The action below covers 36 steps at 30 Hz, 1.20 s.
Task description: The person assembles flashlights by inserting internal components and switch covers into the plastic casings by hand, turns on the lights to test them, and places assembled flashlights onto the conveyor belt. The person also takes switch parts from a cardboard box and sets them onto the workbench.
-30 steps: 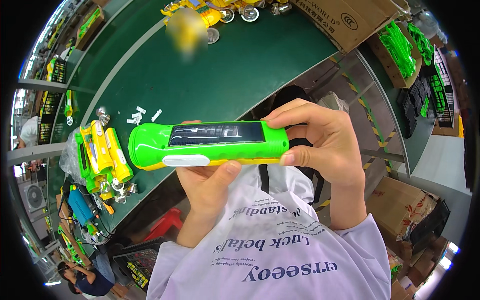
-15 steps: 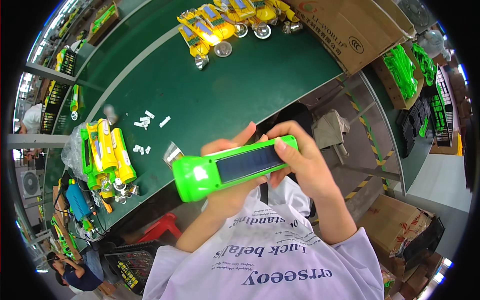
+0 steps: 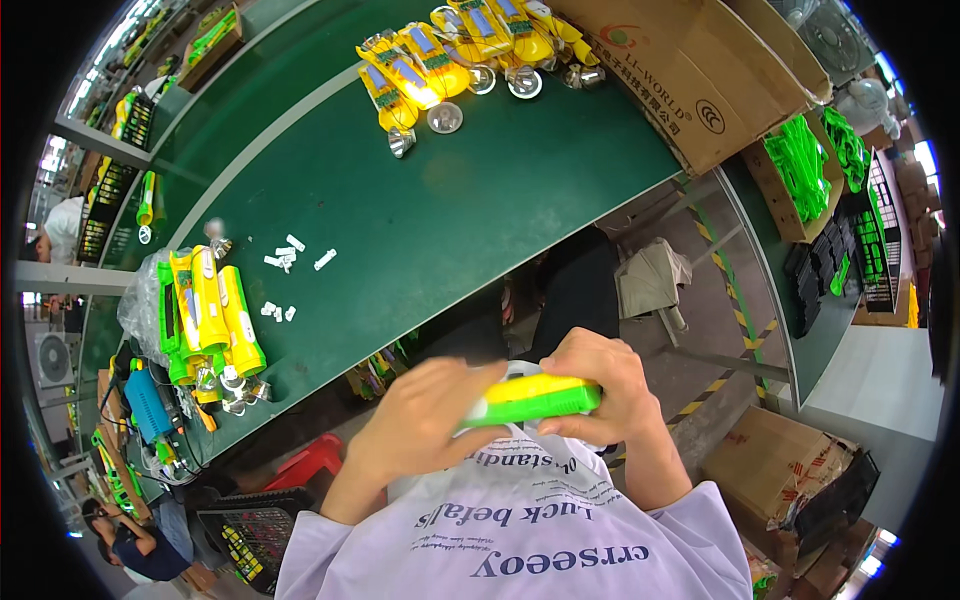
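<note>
A green and yellow flashlight [image 3: 540, 400] is held level in front of my shirt, off the near side of the table. My right hand [image 3: 605, 390] grips its right end, with fingers over the top and thumb below. My left hand [image 3: 425, 415], blurred by motion, wraps round the left end, fingers above and thumb underneath. That end is mostly hidden by the hand. The flashlight's yellow side faces up and its green side faces me; the solar panel is out of sight.
On the green table [image 3: 400, 240] lie small white pieces [image 3: 285, 255], yellow flashlight bodies [image 3: 215, 310] at left and opened yellow housings with reflectors [image 3: 410, 75] at the far side. A cardboard box [image 3: 690, 80] stands far right. A red stool [image 3: 305, 463] is below the table's edge.
The flashlight has come lower and closer to my body, and has turned so the solar panel no longer shows. My left hand has shifted onto its left end.
</note>
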### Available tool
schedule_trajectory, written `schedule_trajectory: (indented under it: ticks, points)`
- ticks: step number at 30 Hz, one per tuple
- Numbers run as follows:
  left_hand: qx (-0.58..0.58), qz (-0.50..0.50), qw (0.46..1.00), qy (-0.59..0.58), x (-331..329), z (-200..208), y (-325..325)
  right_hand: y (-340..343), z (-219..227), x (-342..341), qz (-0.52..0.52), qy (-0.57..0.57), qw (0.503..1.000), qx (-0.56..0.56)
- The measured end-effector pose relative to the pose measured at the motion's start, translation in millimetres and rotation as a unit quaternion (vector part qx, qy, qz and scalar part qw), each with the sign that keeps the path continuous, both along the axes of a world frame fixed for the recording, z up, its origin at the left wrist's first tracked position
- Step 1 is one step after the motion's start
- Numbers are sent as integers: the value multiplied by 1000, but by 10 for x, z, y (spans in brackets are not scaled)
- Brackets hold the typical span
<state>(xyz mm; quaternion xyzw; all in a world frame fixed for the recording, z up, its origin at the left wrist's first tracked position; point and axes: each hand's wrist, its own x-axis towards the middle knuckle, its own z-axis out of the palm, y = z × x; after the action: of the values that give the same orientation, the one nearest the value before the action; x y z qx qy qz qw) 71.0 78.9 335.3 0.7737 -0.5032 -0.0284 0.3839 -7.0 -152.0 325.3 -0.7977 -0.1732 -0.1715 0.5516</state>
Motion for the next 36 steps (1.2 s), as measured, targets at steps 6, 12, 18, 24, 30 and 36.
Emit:
schedule_trajectory:
  ticks: [6,12,18,24,30,36]
  points:
    - [5,42,998,-46,-206,37,-233,238,-101,-34,-197,-70,951,228]
    - [-20,79,995,-57,-377,-88,-396,193,-87,7,-258,-64,941,208]
    - [-45,73,996,20,-370,-85,-437,138,-154,78,-268,-60,920,280]
    - [-67,78,994,-25,-391,-172,-400,186,-99,81,-276,-12,922,270]
    - [-55,73,994,62,-337,-149,-418,94,-148,100,-278,49,924,258]
    - [-31,61,997,30,-308,-272,-256,-19,-205,125,-285,65,904,313]
